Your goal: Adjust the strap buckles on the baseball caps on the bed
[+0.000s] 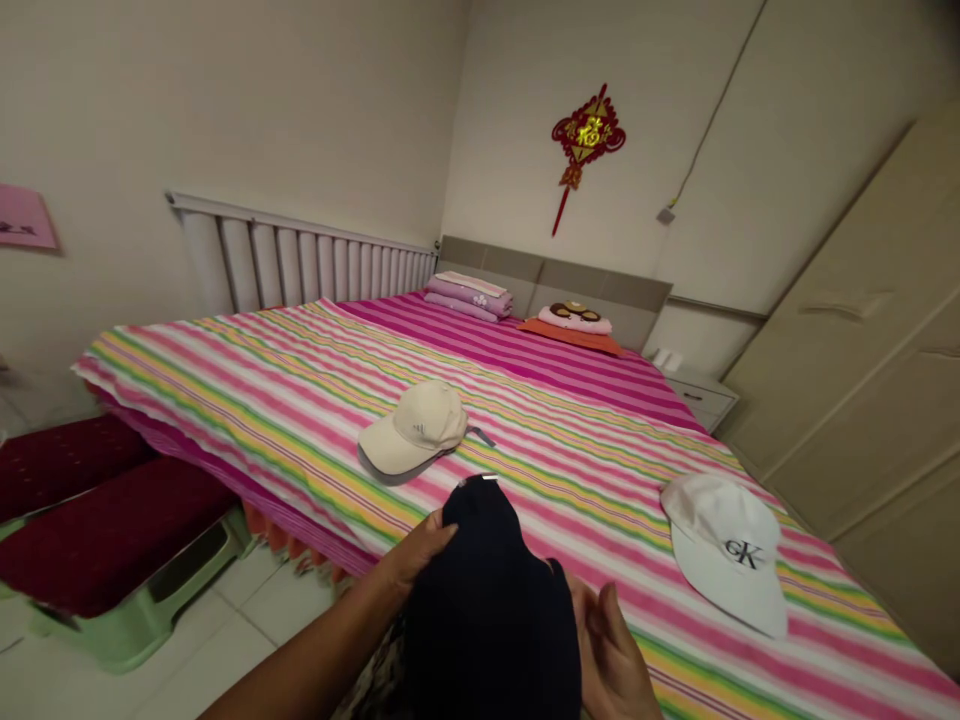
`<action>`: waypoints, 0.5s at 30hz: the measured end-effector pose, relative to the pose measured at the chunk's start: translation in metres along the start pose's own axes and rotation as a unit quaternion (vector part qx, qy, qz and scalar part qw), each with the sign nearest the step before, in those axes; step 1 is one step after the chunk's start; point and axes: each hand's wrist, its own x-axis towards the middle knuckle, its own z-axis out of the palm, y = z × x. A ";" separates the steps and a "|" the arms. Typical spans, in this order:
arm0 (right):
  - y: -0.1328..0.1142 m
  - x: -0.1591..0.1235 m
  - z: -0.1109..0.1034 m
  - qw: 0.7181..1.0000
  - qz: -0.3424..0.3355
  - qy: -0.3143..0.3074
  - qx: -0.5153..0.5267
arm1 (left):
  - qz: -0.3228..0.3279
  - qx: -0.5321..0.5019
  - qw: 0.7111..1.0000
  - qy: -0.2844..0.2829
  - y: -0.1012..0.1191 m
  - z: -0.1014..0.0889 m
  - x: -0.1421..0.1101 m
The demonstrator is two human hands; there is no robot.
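A dark navy cap (491, 610) is held low in front of me, above the near edge of a bed with a striped cover (300, 380). My left hand (416, 550) grips its left side, fingers curled on the fabric. At the cap's right edge is my right hand (611, 650), fingers partly spread and touching it. A beige cap (416, 430) lies on the bed just beyond the dark one. Further right on the cover rests a white cap (731, 550) with a black logo.
Folded purple bedding (469, 295) and an orange-pink pillow (574, 325) lie by the headboard. Red cushioned stools (112, 540) on green frames stand at the left. A nightstand (697, 390) and a beige wardrobe (862, 380) are at the right. A radiator (300, 260) lines the left wall.
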 end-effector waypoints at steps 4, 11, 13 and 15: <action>-0.009 0.002 0.009 1.000 -0.004 -0.009 0.012 | -0.046 0.034 0.993 -0.102 0.001 0.004 -0.007; -0.020 -0.002 0.009 0.996 -0.089 -0.002 -0.021 | -0.035 -0.012 0.994 -0.100 0.022 0.019 -0.008; -0.023 -0.005 0.008 0.995 -0.095 0.003 -0.035 | -0.037 0.026 0.995 -0.093 0.027 0.025 -0.007; -0.025 -0.009 0.006 0.994 -0.102 0.017 -0.046 | -0.041 0.045 0.995 -0.082 0.031 0.032 -0.007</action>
